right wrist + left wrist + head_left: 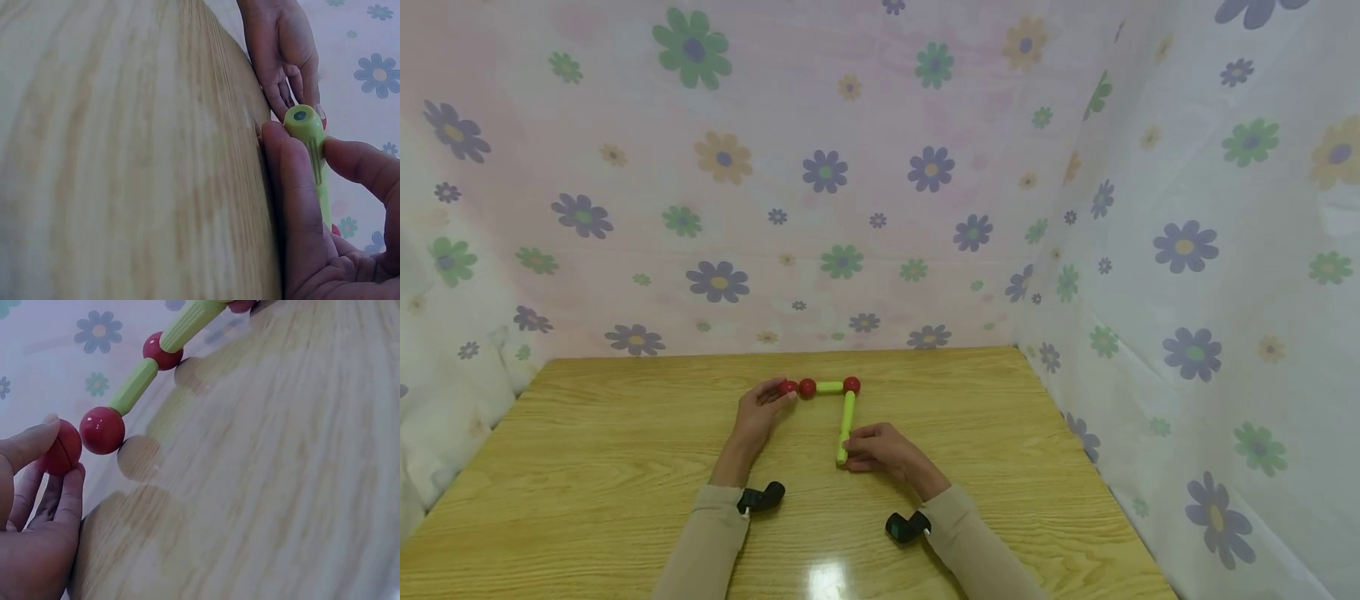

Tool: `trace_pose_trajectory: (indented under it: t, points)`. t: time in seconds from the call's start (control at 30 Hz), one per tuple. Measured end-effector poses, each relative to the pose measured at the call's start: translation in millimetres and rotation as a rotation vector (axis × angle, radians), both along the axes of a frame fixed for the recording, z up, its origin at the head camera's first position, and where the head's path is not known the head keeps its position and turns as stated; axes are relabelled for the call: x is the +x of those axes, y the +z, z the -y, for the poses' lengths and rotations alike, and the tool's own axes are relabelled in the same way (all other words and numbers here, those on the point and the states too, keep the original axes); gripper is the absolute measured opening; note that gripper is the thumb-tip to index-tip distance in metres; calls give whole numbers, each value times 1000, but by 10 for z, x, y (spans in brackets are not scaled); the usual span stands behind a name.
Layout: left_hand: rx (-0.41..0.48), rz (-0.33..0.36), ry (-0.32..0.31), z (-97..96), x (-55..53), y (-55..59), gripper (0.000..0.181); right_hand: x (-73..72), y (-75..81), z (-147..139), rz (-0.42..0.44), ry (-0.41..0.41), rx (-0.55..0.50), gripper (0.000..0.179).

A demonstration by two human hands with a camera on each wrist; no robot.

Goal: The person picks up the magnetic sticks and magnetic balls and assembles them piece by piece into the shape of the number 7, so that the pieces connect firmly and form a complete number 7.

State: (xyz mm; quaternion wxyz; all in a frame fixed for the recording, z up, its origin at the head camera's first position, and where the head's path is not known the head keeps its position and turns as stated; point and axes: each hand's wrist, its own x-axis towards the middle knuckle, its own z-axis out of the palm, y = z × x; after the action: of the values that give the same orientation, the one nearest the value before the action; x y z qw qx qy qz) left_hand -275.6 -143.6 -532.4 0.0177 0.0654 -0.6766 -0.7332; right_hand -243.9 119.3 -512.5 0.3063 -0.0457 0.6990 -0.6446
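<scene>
My left hand (757,414) pinches a red ball (62,449) between thumb and fingers, at the left end of an L-shaped line of pieces. A second red ball (102,430) is right beside it. From that ball a short yellow-green rod (830,387) runs right to a red corner ball (852,385). A longer yellow-green stretch of rod (847,414) comes from the corner toward me. My right hand (883,450) pinches its near end between thumb and fingers. In the right wrist view that end (300,116) shows a round grey disc.
The pieces lie on a wood-grain table (625,467), toward its far edge. Flower-printed cloth (880,125) hangs behind the table and along both sides. Black wrist cameras (908,528) are strapped at both sleeve cuffs.
</scene>
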Motion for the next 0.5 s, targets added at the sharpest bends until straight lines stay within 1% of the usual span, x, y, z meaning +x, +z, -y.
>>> trace_pose_trajectory:
  t: [0.1,0.33,0.5]
  points:
    - [-14,-2,-7,-10,15,-4,53,-4,-2,6,-10,11,-6,37]
    - [-92,-11,-49,-24,62,18,49,-15,22,11,-15,38,-16,34]
    - [-122,-10,-65,-55,131,46,47,-35,31,0,-21,47,-7,36]
